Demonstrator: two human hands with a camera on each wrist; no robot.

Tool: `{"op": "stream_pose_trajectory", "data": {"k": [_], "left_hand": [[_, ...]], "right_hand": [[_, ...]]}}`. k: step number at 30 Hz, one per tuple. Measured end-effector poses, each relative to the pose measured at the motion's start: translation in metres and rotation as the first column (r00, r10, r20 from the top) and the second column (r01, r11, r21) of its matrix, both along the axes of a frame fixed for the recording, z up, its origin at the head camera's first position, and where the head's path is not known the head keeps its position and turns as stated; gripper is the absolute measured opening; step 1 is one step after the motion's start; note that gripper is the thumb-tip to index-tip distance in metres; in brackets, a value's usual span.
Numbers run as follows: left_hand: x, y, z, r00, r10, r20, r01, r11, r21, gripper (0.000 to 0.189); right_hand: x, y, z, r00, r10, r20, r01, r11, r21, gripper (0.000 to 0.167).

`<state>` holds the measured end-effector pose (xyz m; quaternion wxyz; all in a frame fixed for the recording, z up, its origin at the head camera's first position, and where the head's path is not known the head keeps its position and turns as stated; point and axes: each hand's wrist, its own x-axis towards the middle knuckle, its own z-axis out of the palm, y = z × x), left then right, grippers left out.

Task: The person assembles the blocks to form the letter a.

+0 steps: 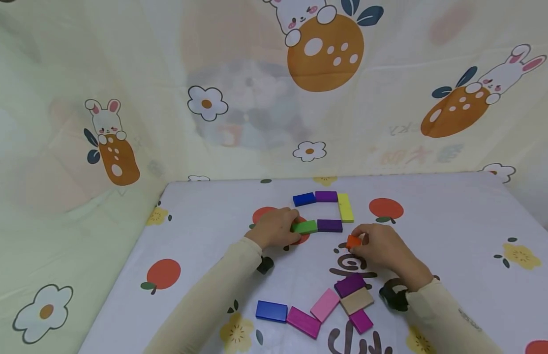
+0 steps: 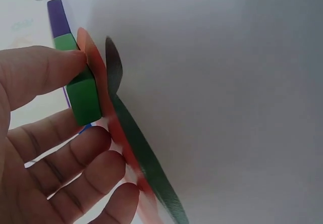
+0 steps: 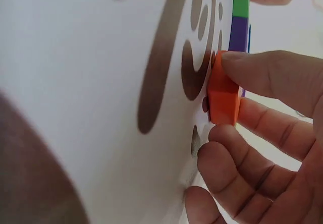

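On the far part of the table, several blocks form an outline: a blue block (image 1: pixel 304 199), a purple block (image 1: pixel 326 196), a yellow block (image 1: pixel 345 207), a second purple block (image 1: pixel 329 225) and a green block (image 1: pixel 306 227). My left hand (image 1: pixel 277 228) pinches the green block's left end, the thumb on its near side in the left wrist view. That block's other end meets the second purple block. Between thumb and fingers, my right hand (image 1: pixel 382 248) holds an orange block (image 3: pixel 224 90), just right of and nearer than that purple block.
Closer to me lie a blue block (image 1: pixel 271 311), a magenta block (image 1: pixel 303 322), a pink block (image 1: pixel 325 305), a purple block (image 1: pixel 350 284), a tan block (image 1: pixel 357 301) and a smaller magenta block (image 1: pixel 361 321). A printed cloth (image 1: pixel 256 162) hangs behind the table.
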<state>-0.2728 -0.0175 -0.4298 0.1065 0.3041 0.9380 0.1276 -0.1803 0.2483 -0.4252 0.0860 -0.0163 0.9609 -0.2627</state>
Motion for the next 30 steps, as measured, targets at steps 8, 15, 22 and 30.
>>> {"op": "stream_pose_trajectory", "data": {"k": [8, 15, 22, 30], "left_hand": [[0.000, 0.001, -0.002, 1.000, 0.006, 0.016, -0.007, 1.000, 0.016, 0.024], [0.000, 0.000, -0.004, 1.000, 0.005, 0.014, -0.006, 1.000, 0.028, 0.022], [0.001, 0.000, -0.003, 1.000, 0.003, -0.002, -0.003, 1.000, 0.008, 0.022], [0.002, 0.001, -0.002, 1.000, 0.019, 0.002, -0.019, 1.000, 0.010, 0.023]], "right_hand": [[-0.013, 0.006, -0.002, 1.000, -0.015, 0.005, 0.015, 0.999, -0.043, 0.040], [-0.021, 0.006, -0.004, 0.999, -0.037, -0.002, 0.037, 0.997, -0.070, 0.040], [-0.025, 0.004, -0.006, 0.997, -0.077, -0.004, 0.077, 0.993, -0.089, 0.040], [-0.026, 0.005, -0.004, 0.997, -0.067, -0.038, 0.063, 0.993, -0.099, 0.036]]}}
